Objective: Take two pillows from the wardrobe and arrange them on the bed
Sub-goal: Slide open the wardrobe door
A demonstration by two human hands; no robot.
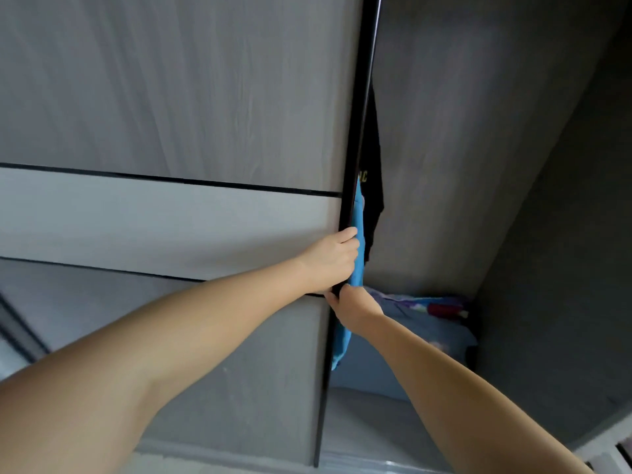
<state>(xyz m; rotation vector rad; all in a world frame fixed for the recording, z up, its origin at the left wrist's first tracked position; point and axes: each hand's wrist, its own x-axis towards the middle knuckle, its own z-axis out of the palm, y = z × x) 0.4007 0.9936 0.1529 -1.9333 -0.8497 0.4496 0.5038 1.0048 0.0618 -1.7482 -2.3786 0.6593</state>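
Observation:
A grey wood-grain sliding wardrobe door (171,114) fills the left of the view, with a black edge strip (359,114) running down its right side. My left hand (333,258) is curled around that black edge at mid height. Just below it, my right hand (355,311) grips the same edge. The wardrobe is partly uncovered to the right. A pale blue pillow or bedding pile (420,333) with a patterned piece on top lies low inside. A bright blue cloth (357,261) hangs right behind the door edge, against my fingers.
A black garment (372,172) with small yellow lettering hangs inside beside the blue cloth. The grey inner back panel (461,148) and a dark side wall (564,268) bound the compartment. The wardrobe's bottom shelf (369,432) shows below the bedding.

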